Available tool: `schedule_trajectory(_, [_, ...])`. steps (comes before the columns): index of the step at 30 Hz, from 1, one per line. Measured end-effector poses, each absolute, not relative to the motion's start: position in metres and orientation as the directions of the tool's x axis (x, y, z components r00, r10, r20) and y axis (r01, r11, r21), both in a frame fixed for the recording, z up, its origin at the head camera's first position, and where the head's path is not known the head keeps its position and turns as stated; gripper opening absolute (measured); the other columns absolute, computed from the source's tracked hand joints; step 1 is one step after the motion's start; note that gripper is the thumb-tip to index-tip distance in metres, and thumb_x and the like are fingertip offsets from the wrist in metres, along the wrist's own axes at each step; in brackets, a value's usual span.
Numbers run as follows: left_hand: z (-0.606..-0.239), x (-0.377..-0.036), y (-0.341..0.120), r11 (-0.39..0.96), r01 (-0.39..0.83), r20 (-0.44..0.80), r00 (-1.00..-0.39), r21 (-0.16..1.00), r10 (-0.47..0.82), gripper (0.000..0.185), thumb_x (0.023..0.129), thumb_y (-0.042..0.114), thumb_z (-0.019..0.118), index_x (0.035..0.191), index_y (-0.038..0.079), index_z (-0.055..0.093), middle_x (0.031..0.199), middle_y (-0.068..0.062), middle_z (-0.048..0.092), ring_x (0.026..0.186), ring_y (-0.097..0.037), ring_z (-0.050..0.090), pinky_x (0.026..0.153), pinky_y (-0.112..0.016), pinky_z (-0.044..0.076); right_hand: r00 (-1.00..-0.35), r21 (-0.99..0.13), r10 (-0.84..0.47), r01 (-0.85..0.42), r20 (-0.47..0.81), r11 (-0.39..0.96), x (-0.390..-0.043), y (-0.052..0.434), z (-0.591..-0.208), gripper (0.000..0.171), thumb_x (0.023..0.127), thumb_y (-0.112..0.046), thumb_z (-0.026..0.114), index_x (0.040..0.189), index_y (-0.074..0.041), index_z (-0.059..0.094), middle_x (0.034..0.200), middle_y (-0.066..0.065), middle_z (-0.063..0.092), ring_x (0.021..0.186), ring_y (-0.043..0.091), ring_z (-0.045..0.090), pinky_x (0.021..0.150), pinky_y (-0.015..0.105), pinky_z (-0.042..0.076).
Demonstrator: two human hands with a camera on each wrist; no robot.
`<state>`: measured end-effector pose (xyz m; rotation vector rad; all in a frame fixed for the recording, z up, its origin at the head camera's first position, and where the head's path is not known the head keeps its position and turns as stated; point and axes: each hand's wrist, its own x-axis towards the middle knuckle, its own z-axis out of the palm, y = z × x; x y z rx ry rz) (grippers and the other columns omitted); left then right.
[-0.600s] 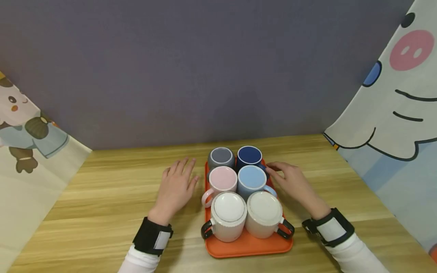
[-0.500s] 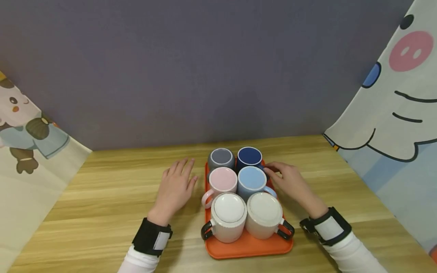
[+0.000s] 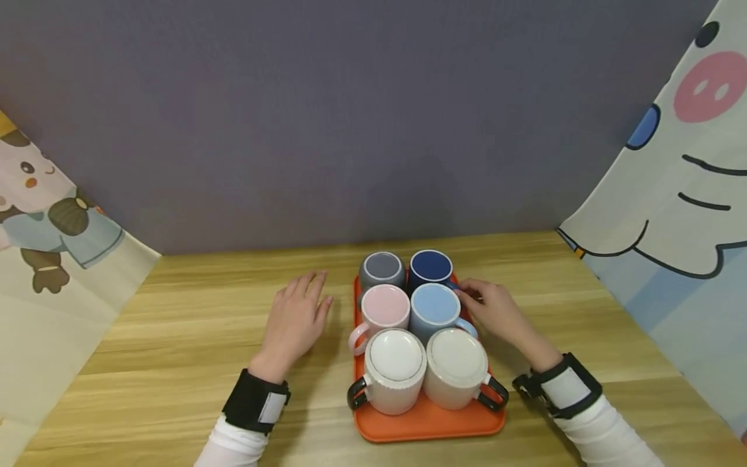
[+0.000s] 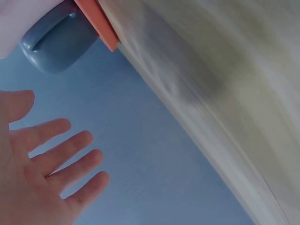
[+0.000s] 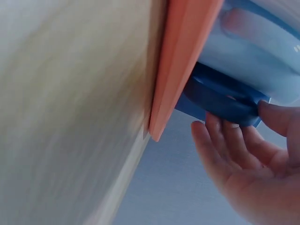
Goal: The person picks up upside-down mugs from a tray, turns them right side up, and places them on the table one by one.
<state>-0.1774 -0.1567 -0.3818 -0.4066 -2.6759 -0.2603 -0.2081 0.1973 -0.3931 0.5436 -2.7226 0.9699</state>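
Fingertips (image 5: 220, 136) at dark-blue mug's handle (image 5: 220, 101), tray (image 5: 180, 61) edge.

Your orange plastic tray (image 3: 428, 425) sat on the wooden table (image 3: 175, 363), a little right of centre. Six mugs stood on it in two columns: the grey mug (image 3: 382, 268) far left, the dark blue mug (image 3: 430, 266) far right, the pink mug (image 3: 386, 307) and light blue mug (image 3: 435, 306) in the middle row, and the two white ribbed mugs (image 3: 395, 366) nearest you. Your left hand (image 3: 294, 321) lay on the table just left of the tray. Your right hand (image 3: 496, 310) was at the tray's right edge, its fingertips (image 5: 225, 129) touching the dark blue mug's handle (image 5: 220, 96).
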Motion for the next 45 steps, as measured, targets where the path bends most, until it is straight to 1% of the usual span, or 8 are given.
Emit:
schedule_trajectory(3, [-0.382,-0.178,-0.16,0.943,0.313,0.432,-0.87,0.113,0.237,0.049,0.096,0.033,0.053,0.137,0.006,0.049,0.132,-0.019,0.054,0.12,-0.036,0.051,0.093,-0.053,0.044,-0.921,-0.595,-0.287,-0.389,0.263,0.704,-0.211,0.199,-0.39,0.016,0.093,-0.014,0.059,0.101,-0.003,0.067,0.093,0.011,0.07,0.087,0.026,0.066,0.074,0.039,0.053])
schedule_trajectory(8, [-0.383,-0.179,-0.166,0.944,0.31,0.43,-0.872,0.113,0.234,0.049,0.096,0.032,0.054,0.137,0.005,0.049,0.132,-0.019,0.054,0.12,-0.036,0.051,0.092,-0.053,0.044,-0.931,-0.647,-0.315,-0.356,0.184,0.674,-0.215,0.201,-0.386,0.018,0.095,-0.017,0.056,0.101,-0.003,0.067,0.09,0.007,0.068,0.082,0.017,0.061,0.072,0.031,0.049])
schedule_trajectory(14, [-0.385,-0.18,-0.173,0.946,0.304,0.435,-0.871,0.112,0.228,0.048,0.095,0.03,0.055,0.136,0.004,0.05,0.131,-0.02,0.054,0.118,-0.037,0.052,0.09,-0.054,0.044,-0.927,-0.715,-0.355,-0.332,0.124,0.616,-0.217,0.203,-0.383,0.021,0.097,-0.016,0.054,0.102,0.001,0.066,0.093,0.009,0.068,0.086,0.016,0.061,0.076,0.028,0.05])
schedule_trajectory(24, [-0.386,-0.179,-0.186,0.951,0.28,0.403,-0.892,0.134,0.206,0.049,0.097,0.031,0.052,0.137,0.003,0.048,0.132,-0.021,0.053,0.119,-0.039,0.05,0.093,-0.055,0.042,-0.912,-0.763,-0.404,-0.314,0.076,0.565,-0.222,0.204,-0.385,0.022,0.099,-0.014,0.05,0.104,0.003,0.063,0.096,0.011,0.067,0.093,0.018,0.063,0.08,0.028,0.051])
schedule_trajectory(29, [-0.387,-0.179,-0.192,0.95,0.273,0.407,-0.893,0.149,0.193,0.049,0.097,0.032,0.052,0.136,0.001,0.049,0.131,-0.022,0.053,0.118,-0.039,0.05,0.091,-0.055,0.042,-0.908,-0.784,-0.417,-0.289,0.043,0.549,-0.222,0.204,-0.383,0.023,0.099,-0.015,0.048,0.103,0.003,0.062,0.096,0.01,0.065,0.095,0.018,0.061,0.083,0.031,0.05])
schedule_trajectory(37, [-0.387,-0.178,-0.205,0.956,0.256,0.424,-0.889,0.144,0.174,0.048,0.096,0.03,0.053,0.133,0.0,0.051,0.129,-0.022,0.055,0.116,-0.041,0.052,0.089,-0.057,0.042,-0.909,-0.795,-0.417,-0.257,0.005,0.549,-0.221,0.201,-0.381,0.023,0.1,-0.017,0.046,0.098,0.002,0.06,0.09,0.007,0.061,0.087,0.016,0.055,0.08,0.033,0.046])
schedule_trajectory(42, [-0.387,-0.178,-0.214,0.96,0.238,0.421,-0.893,0.145,0.157,0.047,0.097,0.03,0.053,0.132,-0.001,0.051,0.128,-0.023,0.054,0.115,-0.041,0.051,0.089,-0.057,0.042,-0.91,-0.795,-0.415,-0.245,-0.009,0.554,-0.221,0.202,-0.38,0.025,0.1,-0.019,0.046,0.099,0.001,0.06,0.09,0.006,0.06,0.087,0.017,0.054,0.08,0.033,0.046])
schedule_trajectory(45, [-0.387,-0.177,-0.22,0.962,0.239,0.441,-0.883,0.136,0.157,0.047,0.097,0.03,0.053,0.131,-0.002,0.052,0.127,-0.024,0.055,0.114,-0.042,0.052,0.087,-0.058,0.042,-0.912,-0.798,-0.411,-0.236,-0.016,0.555,-0.221,0.202,-0.378,0.026,0.1,-0.021,0.046,0.098,0.001,0.06,0.089,0.006,0.06,0.087,0.017,0.055,0.08,0.035,0.046])
